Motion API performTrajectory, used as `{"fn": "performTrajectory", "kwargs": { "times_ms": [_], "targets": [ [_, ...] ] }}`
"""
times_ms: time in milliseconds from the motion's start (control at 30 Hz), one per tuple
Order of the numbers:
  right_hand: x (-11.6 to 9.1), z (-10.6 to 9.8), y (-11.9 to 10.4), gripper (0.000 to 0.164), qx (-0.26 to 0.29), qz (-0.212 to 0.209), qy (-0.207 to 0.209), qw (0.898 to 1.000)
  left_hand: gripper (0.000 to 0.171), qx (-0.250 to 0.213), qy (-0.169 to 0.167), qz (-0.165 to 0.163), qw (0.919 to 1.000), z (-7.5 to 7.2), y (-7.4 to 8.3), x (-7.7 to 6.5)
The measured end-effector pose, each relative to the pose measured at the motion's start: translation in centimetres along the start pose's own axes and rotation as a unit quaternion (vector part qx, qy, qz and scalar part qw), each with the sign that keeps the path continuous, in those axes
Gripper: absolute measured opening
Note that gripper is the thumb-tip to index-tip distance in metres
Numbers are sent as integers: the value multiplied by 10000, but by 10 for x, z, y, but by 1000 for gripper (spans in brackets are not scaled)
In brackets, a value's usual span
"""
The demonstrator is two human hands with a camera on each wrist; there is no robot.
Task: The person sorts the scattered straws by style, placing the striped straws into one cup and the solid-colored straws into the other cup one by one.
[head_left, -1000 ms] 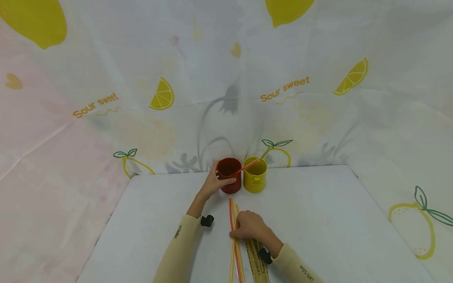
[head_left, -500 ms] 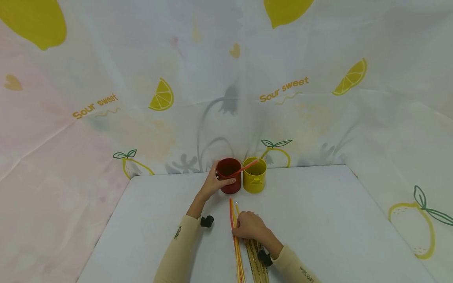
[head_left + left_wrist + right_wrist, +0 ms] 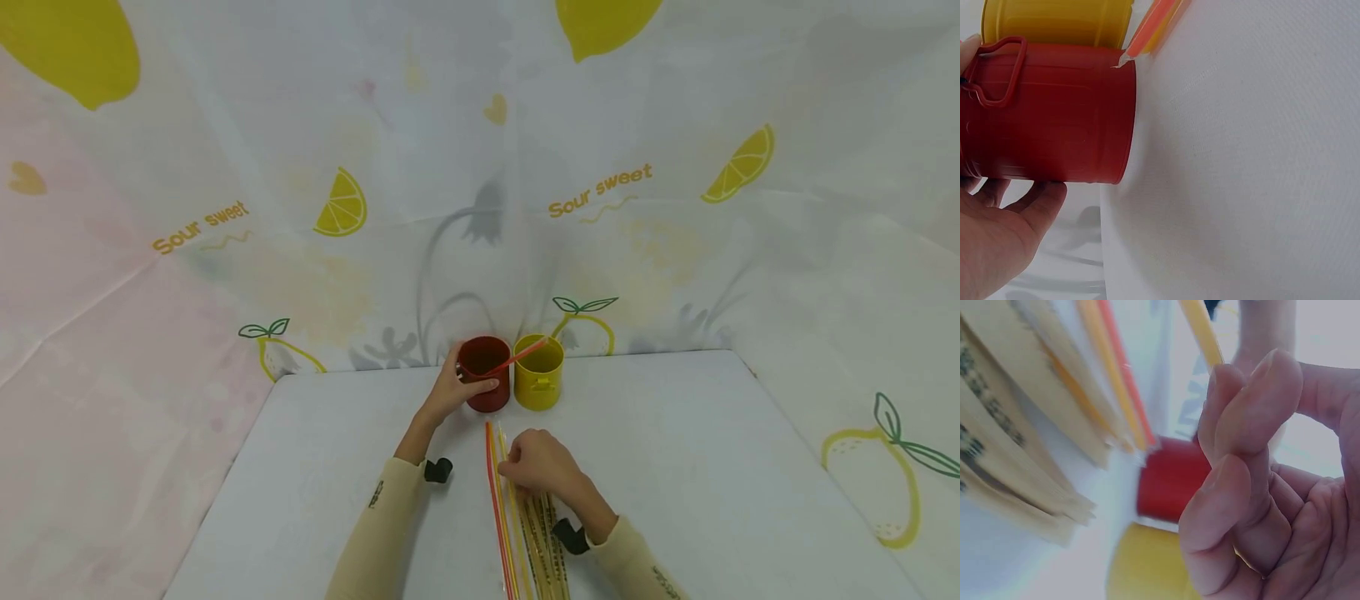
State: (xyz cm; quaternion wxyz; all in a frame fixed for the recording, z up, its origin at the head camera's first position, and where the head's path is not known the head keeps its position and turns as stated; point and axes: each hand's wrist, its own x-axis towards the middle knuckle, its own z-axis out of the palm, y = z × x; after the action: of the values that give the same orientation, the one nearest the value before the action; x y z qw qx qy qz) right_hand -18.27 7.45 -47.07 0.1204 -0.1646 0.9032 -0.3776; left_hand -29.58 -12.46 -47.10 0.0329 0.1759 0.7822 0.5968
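Observation:
My left hand (image 3: 450, 390) grips a red mug (image 3: 487, 402) at the back of the table, thumb in front and fingers round its left side. A red straw (image 3: 517, 358) leans out of this mug, its tip over the yellow mug (image 3: 550, 400) beside it. My right hand (image 3: 543, 462) is above the straws on the table. In the right wrist view its thumb and fingertip pinch a yellow straw (image 3: 1199, 328). Left of that hand lie a red straw (image 3: 495, 487) and yellow ones in clear wrappers. Brown paper-wrapped straws (image 3: 542, 537) lie under the right wrist, partly hidden.
The white tabletop (image 3: 690, 467) extends to both sides. Behind it hangs a lemon-print cloth (image 3: 420, 275), close to the backs of the mugs. In the right wrist view several printed paper wrappers (image 3: 1010, 425) point toward the mugs.
My right hand has moved slightly up and right, bringing a yellow straw away from the others. The loose red and yellow straws have shifted together. My left hand stays on the red mug.

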Motion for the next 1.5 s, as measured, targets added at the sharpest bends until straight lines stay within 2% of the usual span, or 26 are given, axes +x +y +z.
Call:
{"fn": "performTrajectory", "kwargs": {
  "times_ms": [467, 800, 1100, 1267, 1500],
  "targets": [
    [-13, -34, -25, 15, 37, -476, 1050, 9933, 78, 4, 112, 107, 9999, 1, 0, -2],
    [-19, -62, -42, 7, 318, -792, 2022, 9756, 81, -30, 35, 13, 10000, 0, 1, 0],
    [-21, -81, -46, 5, 557, -1145, 2459, 9609, 81, -50, -9, -16, 10000, 0, 0, 0],
    [-21, -87, -46, 5, 721, -1522, 2872, 9429, 81, -58, -35, 33, 10000, 0, 0, 0],
    [-19, -94, -49, 9, 579, -2130, 3629, 9053, 80, -118, -18, 75, 9999, 0, 0, -1]
  ]
}}
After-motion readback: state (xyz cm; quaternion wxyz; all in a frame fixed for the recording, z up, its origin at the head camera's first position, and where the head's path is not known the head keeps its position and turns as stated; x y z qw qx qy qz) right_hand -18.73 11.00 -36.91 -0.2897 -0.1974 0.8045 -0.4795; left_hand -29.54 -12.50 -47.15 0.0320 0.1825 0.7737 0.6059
